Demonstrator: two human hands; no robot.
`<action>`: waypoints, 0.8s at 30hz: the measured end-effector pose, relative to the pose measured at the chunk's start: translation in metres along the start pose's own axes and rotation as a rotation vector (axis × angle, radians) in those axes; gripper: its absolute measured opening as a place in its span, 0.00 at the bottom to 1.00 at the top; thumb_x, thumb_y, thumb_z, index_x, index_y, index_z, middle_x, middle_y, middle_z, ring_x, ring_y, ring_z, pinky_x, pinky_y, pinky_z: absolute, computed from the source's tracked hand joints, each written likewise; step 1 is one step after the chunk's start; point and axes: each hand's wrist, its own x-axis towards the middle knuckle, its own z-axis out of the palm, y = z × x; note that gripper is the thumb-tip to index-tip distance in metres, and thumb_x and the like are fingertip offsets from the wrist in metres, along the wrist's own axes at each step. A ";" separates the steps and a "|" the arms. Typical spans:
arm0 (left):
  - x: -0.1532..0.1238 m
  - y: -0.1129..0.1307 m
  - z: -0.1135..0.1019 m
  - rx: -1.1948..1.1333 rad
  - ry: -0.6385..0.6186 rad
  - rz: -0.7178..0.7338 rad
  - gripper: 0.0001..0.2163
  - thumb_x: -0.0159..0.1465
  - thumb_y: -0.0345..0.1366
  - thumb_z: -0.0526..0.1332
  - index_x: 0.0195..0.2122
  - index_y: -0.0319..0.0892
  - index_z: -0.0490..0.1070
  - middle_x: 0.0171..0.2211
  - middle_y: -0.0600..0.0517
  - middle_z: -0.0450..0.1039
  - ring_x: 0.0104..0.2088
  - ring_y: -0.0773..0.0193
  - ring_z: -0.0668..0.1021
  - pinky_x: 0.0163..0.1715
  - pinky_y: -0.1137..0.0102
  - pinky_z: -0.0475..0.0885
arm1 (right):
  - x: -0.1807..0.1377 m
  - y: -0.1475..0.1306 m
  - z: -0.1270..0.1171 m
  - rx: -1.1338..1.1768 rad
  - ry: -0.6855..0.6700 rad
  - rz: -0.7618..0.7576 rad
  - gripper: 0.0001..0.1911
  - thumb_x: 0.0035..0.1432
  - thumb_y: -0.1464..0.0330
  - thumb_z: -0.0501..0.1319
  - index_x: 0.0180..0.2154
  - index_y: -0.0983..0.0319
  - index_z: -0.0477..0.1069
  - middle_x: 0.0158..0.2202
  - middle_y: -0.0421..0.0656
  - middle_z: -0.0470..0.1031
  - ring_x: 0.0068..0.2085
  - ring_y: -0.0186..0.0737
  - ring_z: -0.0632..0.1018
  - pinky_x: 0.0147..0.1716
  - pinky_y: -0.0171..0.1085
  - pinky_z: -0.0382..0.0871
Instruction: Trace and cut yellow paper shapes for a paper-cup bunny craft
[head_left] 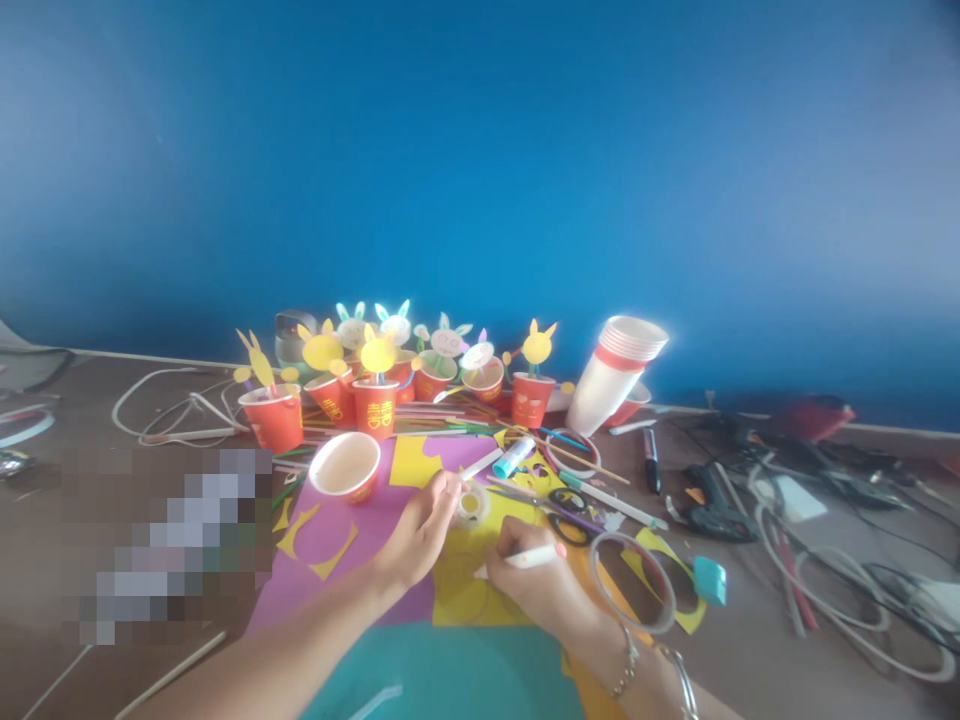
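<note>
My left hand (421, 535) pinches a small roll of clear tape (471, 503) that rests on a yellow paper sheet (465, 590). My right hand (536, 580) is closed around a white pen (525, 558), its tip on the yellow sheet just right of the tape roll. A purple sheet (337, 560) with yellow cut scraps lies under my left forearm. An open red paper cup (346, 467) stands just beyond my left hand.
A row of red cups with paper bunny and flower tops (375, 385) stands at the back, a stack of white cups (619, 370) to their right. Scissors (570, 515), tape rings (631, 580), markers, straws, a glue gun (712, 500) and cables (847, 570) litter the right side. A blurred patch covers the left.
</note>
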 end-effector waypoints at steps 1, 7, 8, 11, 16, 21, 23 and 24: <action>0.000 0.000 0.000 -0.003 -0.001 -0.002 0.14 0.68 0.46 0.43 0.34 0.44 0.60 0.24 0.58 0.53 0.26 0.67 0.61 0.28 0.72 0.58 | 0.000 0.000 0.000 0.001 -0.001 0.002 0.12 0.45 0.70 0.57 0.18 0.58 0.54 0.13 0.33 0.58 0.15 0.29 0.61 0.13 0.29 0.52; 0.000 0.001 0.000 0.007 0.014 -0.005 0.14 0.68 0.46 0.43 0.35 0.44 0.61 0.24 0.58 0.53 0.26 0.67 0.61 0.28 0.72 0.58 | -0.001 -0.005 -0.004 0.034 0.015 0.008 0.12 0.46 0.69 0.57 0.18 0.59 0.54 0.14 0.33 0.58 0.16 0.28 0.61 0.13 0.28 0.50; 0.000 0.001 0.000 0.007 0.014 -0.005 0.14 0.68 0.46 0.43 0.35 0.44 0.61 0.24 0.58 0.53 0.26 0.67 0.61 0.28 0.72 0.58 | -0.001 -0.006 -0.004 0.033 0.010 0.009 0.12 0.46 0.70 0.57 0.18 0.59 0.54 0.14 0.33 0.58 0.16 0.28 0.61 0.13 0.28 0.50; 0.001 0.000 0.000 -0.001 0.007 0.000 0.15 0.68 0.46 0.43 0.35 0.43 0.61 0.24 0.58 0.53 0.26 0.67 0.61 0.28 0.72 0.58 | -0.002 -0.007 -0.004 0.049 -0.008 0.019 0.12 0.46 0.70 0.58 0.18 0.59 0.54 0.15 0.33 0.57 0.16 0.28 0.62 0.13 0.28 0.51; 0.000 0.000 0.001 -0.002 0.011 0.001 0.14 0.68 0.46 0.43 0.35 0.43 0.61 0.23 0.58 0.53 0.26 0.67 0.60 0.28 0.72 0.58 | -0.002 -0.005 -0.002 0.071 -0.018 0.036 0.12 0.47 0.69 0.57 0.19 0.59 0.54 0.14 0.32 0.57 0.16 0.29 0.64 0.12 0.27 0.49; 0.000 0.000 0.001 -0.009 0.008 -0.005 0.14 0.68 0.46 0.43 0.35 0.44 0.60 0.23 0.59 0.52 0.25 0.67 0.60 0.27 0.72 0.58 | -0.001 -0.006 -0.004 0.040 -0.024 0.038 0.11 0.46 0.70 0.57 0.19 0.59 0.55 0.14 0.32 0.58 0.15 0.28 0.62 0.12 0.27 0.50; 0.000 0.000 0.001 -0.011 0.009 -0.005 0.14 0.68 0.46 0.43 0.35 0.44 0.60 0.23 0.59 0.52 0.25 0.67 0.60 0.27 0.72 0.58 | -0.001 -0.007 -0.004 0.029 -0.017 0.042 0.11 0.45 0.70 0.57 0.19 0.59 0.55 0.14 0.32 0.57 0.15 0.28 0.61 0.13 0.28 0.50; 0.000 0.000 0.001 -0.010 0.010 -0.003 0.14 0.68 0.46 0.43 0.35 0.44 0.60 0.23 0.59 0.52 0.25 0.67 0.60 0.27 0.72 0.58 | -0.001 -0.007 -0.004 0.029 -0.012 0.042 0.11 0.45 0.70 0.57 0.18 0.59 0.55 0.14 0.32 0.57 0.15 0.28 0.61 0.13 0.28 0.50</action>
